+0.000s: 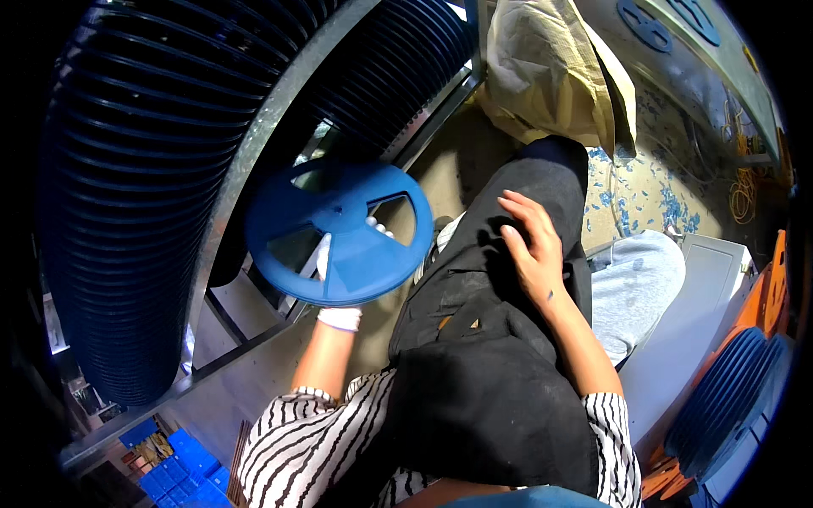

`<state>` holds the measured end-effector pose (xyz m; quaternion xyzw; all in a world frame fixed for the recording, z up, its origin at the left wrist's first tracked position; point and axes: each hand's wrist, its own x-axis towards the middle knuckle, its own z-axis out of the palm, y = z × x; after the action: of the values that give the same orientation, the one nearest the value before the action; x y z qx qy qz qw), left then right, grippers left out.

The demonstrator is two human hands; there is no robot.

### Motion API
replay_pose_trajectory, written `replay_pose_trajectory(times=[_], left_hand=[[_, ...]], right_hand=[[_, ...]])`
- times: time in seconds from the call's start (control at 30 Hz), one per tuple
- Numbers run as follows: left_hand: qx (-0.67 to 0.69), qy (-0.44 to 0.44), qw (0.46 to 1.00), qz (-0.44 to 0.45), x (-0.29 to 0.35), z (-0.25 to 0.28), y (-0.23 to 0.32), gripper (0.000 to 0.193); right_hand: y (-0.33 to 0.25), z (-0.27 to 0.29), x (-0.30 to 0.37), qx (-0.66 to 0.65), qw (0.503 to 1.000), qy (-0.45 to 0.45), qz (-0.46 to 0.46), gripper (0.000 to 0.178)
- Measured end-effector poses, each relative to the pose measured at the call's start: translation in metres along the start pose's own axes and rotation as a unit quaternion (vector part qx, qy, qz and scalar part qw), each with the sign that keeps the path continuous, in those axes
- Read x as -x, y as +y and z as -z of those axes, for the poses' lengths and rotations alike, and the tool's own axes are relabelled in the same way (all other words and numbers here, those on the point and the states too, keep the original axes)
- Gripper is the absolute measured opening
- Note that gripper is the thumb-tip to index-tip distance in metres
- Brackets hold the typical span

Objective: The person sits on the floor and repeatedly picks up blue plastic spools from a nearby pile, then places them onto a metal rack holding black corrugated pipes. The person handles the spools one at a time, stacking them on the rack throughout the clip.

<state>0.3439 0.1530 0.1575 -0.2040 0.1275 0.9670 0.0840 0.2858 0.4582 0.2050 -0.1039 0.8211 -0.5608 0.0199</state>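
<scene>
My left hand [323, 256], in a white glove, grips a blue plastic reel [356, 254] from underneath. Its gloved fingertips show through one cut-out of the reel, and the rest of the hand is mostly behind the disc. The reel has a small centre hole and three wide openings, and it is held tilted beside the metal rack. Over the dark cloth on my lap [474, 279] hovers my bare right hand [533, 245], fingers apart and holding nothing.
Long rows of dark blue reels [144, 186] fill a metal-framed rack [246, 152] on the left. A pale sack [550, 76] stands ahead. More blue reels [728, 406] sit on an orange stand [771, 288] at right, near a grey box [690, 313]. Blue bins [186, 466] lie lower left.
</scene>
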Motion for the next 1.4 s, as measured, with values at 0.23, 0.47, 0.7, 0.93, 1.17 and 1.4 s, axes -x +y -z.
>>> replay_pose_trajectory(times=[0.23,0.47,0.7,0.93,1.17,1.4], left_hand=[[-0.008,0.071,0.997,-0.001,0.035,-0.056,-0.061,0.055],[-0.094,-0.021,0.979,0.181,-0.032,-0.083,-0.089,0.053],[-0.114,-0.053,0.979,0.159,-0.116,-0.100,-0.082,0.057],[-0.817,-0.315,0.428,-0.223,-0.159,-0.086,-0.090,0.064],[-0.893,-0.365,0.191,-0.180,-0.178,-0.077,-0.108,0.055],[-0.862,-0.391,0.234,-0.222,-0.174,-0.100,-0.111,0.051]], right_hand=[[0.011,-0.029,-0.014,-0.397,0.867,-0.058,-0.295,0.079],[0.014,0.033,-0.008,-0.524,0.818,0.119,-0.205,0.073],[0.033,0.101,0.042,-0.509,0.783,0.345,-0.088,0.063],[0.082,0.119,0.106,0.220,0.899,0.308,-0.222,0.040],[-0.062,0.252,0.164,0.679,0.509,0.510,-0.142,0.055],[-0.049,0.298,0.230,0.631,0.557,0.494,-0.220,0.041]])
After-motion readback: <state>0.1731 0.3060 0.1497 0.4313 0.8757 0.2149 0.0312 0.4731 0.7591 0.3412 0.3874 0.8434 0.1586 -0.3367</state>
